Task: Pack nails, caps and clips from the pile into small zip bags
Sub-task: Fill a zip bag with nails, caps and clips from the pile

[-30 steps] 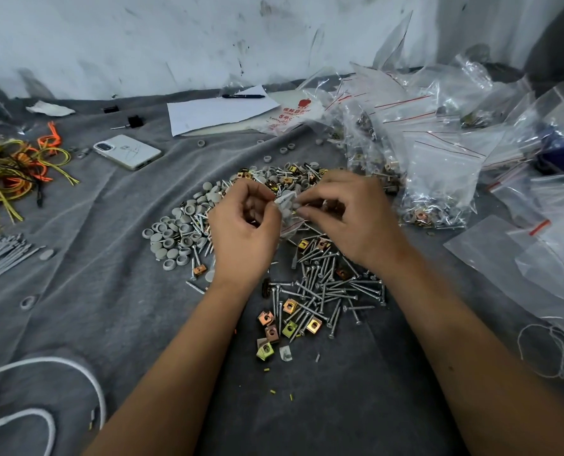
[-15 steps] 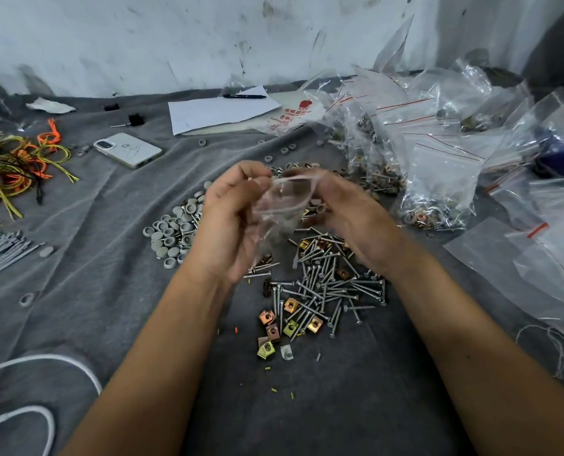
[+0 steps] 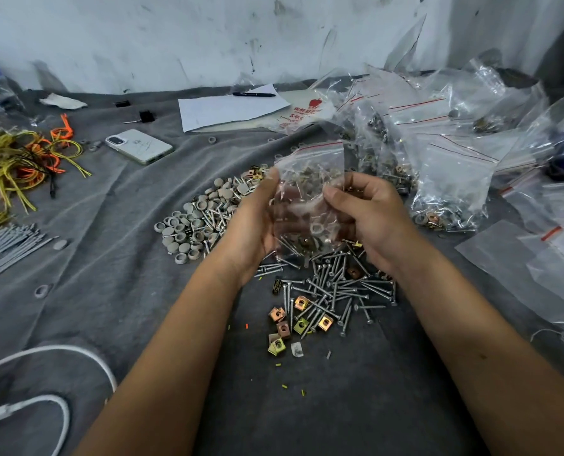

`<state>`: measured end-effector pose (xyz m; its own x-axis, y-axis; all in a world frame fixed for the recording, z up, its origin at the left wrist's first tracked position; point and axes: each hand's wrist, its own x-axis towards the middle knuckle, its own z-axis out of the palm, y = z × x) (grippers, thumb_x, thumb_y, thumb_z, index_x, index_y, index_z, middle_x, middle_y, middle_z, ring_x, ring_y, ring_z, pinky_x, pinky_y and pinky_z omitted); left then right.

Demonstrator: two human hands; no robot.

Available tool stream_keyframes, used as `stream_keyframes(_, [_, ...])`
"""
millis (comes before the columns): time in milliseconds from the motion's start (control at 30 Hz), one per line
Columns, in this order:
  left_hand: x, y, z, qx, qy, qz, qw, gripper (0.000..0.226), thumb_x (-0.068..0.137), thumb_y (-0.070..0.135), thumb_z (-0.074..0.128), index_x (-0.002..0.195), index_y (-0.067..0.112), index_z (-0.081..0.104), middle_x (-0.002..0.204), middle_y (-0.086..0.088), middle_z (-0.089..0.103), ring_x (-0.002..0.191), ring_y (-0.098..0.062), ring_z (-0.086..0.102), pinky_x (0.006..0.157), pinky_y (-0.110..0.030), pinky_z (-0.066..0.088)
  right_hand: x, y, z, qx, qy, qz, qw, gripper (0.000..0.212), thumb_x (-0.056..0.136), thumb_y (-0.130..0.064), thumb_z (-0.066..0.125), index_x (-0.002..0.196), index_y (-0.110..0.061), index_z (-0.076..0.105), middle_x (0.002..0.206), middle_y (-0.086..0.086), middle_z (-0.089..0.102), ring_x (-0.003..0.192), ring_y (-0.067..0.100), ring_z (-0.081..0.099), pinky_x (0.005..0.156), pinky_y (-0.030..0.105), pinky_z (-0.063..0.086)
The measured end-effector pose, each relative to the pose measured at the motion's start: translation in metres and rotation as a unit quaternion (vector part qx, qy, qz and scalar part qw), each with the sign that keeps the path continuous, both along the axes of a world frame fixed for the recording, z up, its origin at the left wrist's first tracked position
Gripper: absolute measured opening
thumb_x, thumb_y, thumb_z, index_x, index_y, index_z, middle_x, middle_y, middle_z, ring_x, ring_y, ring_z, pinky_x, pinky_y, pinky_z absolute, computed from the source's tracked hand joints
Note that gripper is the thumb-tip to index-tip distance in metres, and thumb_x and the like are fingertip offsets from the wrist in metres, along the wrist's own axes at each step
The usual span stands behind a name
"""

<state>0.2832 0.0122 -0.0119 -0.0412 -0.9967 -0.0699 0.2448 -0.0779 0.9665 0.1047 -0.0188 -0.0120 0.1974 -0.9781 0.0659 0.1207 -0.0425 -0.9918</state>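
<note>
Above the middle of the grey cloth-covered surface (image 3: 116,258), both hands hold one small clear zip bag (image 3: 308,195) upright between them, its red-lined mouth at the top. The left hand (image 3: 257,218) has its grip on the bag's left edge, thumb lying up along the plastic, and the right hand (image 3: 369,215) has its grip on the right edge, thumb pressed onto the front of the bag with the fingers curled behind. Through the plastic a few nails, a cap and a clip show near the bag's bottom. Directly beneath the hands lies the pile of silver nails (image 3: 336,287), spreading toward the near edge, with brass-coloured square clips (image 3: 302,320) scattered at its near side. Just left of the left hand is a heap of grey round caps (image 3: 188,225), mixed with more nails. To the right, toward the far right corner, filled zip bags (image 3: 448,189) are heaped, with empty flat bags (image 3: 520,268) near the right edge. Toward the far edge lie a sheet of white paper (image 3: 228,108) with a black pen (image 3: 254,94) on it, and a white phone (image 3: 139,146) to its left. Along the left edge are yellow and orange ties (image 3: 20,159) and a bundle of grey cable ties (image 3: 4,245); a white cable (image 3: 56,353) curves across the near left corner.
</note>
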Motion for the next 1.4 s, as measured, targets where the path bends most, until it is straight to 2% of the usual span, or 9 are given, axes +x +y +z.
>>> stream_keyframes(167, [0.001, 0.000, -0.007, -0.008, -0.109, -0.002, 0.994, 0.014, 0.103, 0.000, 0.052, 0.109, 0.003, 0.064, 0.109, -0.026, 0.074, 0.099, -0.044, 0.070, 0.084, -0.057, 0.054, -0.005, -0.004, -0.001, -0.063, 0.051, -0.071, 0.994, 0.016, 0.094, -0.025, 0.072, 0.078, -0.026, 0.075, 0.082, 0.001, 0.077, 0.075, 0.016, 0.073, 0.070, 0.035, 0.061])
stream_keyframes(300, [-0.001, 0.001, -0.006, -0.005, -0.077, -0.024, 0.997, 0.021, 0.105, -0.004, 0.046, 0.105, 0.005, 0.065, 0.080, -0.007, 0.076, 0.061, -0.012, 0.069, 0.048, -0.026, 0.055, -0.005, -0.006, -0.001, -0.069, 0.034, -0.109, 0.991, 0.025, 0.099, -0.030, 0.065, 0.076, -0.032, 0.074, 0.077, -0.003, 0.075, 0.074, 0.016, 0.074, 0.071, 0.036, 0.058])
stream_keyframes(467, [-0.007, 0.000, -0.004, -0.001, -0.003, -0.012, 1.000, 0.021, 0.107, -0.005, 0.043, 0.103, 0.005, 0.062, 0.080, -0.009, 0.072, 0.057, -0.009, 0.068, 0.052, -0.023, 0.059, -0.002, -0.001, 0.002, -0.019, 0.111, -0.046, 0.993, 0.032, 0.081, -0.071, 0.058, 0.069, -0.046, 0.072, 0.082, -0.016, 0.075, 0.090, 0.020, 0.072, 0.084, 0.046, 0.058])
stream_keyframes(567, [-0.007, 0.000, -0.003, 0.002, 0.010, -0.013, 1.000, 0.019, 0.107, -0.005, 0.043, 0.117, -0.004, 0.059, 0.088, -0.016, 0.071, 0.059, -0.012, 0.069, 0.048, -0.023, 0.058, -0.003, 0.000, 0.000, -0.025, 0.112, -0.020, 0.993, 0.030, 0.094, -0.042, 0.068, 0.076, -0.019, 0.073, 0.070, 0.002, 0.072, 0.060, 0.020, 0.071, 0.048, 0.030, 0.055])
stream_keyframes(700, [-0.002, -0.001, -0.003, 0.009, 0.016, -0.011, 1.000, 0.019, 0.106, -0.004, 0.044, 0.114, -0.002, 0.061, 0.091, -0.018, 0.074, 0.068, -0.018, 0.073, 0.054, -0.029, 0.062, -0.004, -0.003, -0.006, -0.072, 0.164, -0.037, 0.983, 0.019, 0.099, -0.030, 0.066, 0.094, -0.011, 0.068, 0.064, 0.006, 0.072, 0.042, 0.018, 0.062, 0.034, 0.026, 0.045])
stream_keyframes(967, [0.008, 0.000, -0.002, -0.029, -0.063, -0.059, 0.996, 0.024, 0.095, -0.006, 0.064, 0.116, 0.005, 0.060, 0.093, -0.009, 0.079, 0.078, -0.018, 0.074, 0.056, -0.030, 0.060, -0.008, -0.004, -0.004, -0.162, 0.136, -0.055, 0.976, 0.018, 0.098, -0.043, 0.064, 0.087, -0.033, 0.074, 0.080, -0.006, 0.076, 0.068, 0.009, 0.074, 0.053, 0.022, 0.056])
stream_keyframes(1067, [0.011, 0.002, -0.002, -0.010, -0.088, -0.116, 0.989, 0.034, 0.090, -0.010, 0.067, 0.121, 0.002, 0.059, 0.096, -0.011, 0.077, 0.077, -0.021, 0.073, 0.054, -0.027, 0.060, -0.011, -0.003, 0.000, -0.145, 0.066, -0.056, 0.986, 0.031, 0.096, -0.055, 0.061, 0.088, -0.028, 0.074, 0.082, 0.011, 0.072, 0.068, 0.017, 0.068, 0.057, 0.024, 0.056])
stream_keyframes(1233, [0.009, 0.008, 0.001, 0.027, -0.051, -0.224, 0.973, 0.039, 0.087, 0.010, 0.076, 0.120, 0.004, 0.057, 0.105, -0.018, 0.077, 0.075, -0.021, 0.076, 0.059, -0.027, 0.063, -0.012, -0.009, -0.003, -0.068, 0.042, -0.047, 0.996, 0.022, 0.099, -0.029, 0.066, 0.083, -0.019, 0.077, 0.071, 0.004, 0.072, 0.057, 0.026, 0.060, 0.050, 0.033, 0.049])
stream_keyframes(1400, [0.002, 0.003, -0.001, -0.034, -0.086, -0.013, 0.996, 0.017, 0.099, 0.021, 0.067, 0.101, 0.004, 0.064, 0.080, -0.001, 0.074, 0.066, -0.012, 0.070, 0.053, -0.021, 0.054, -0.005, -0.008, -0.007, -0.031, 0.071, -0.023, 0.997, 0.022, 0.100, -0.024, 0.066, 0.087, -0.008, 0.075, 0.065, 0.006, 0.070, 0.048, 0.015, 0.060, 0.040, 0.023, 0.044])
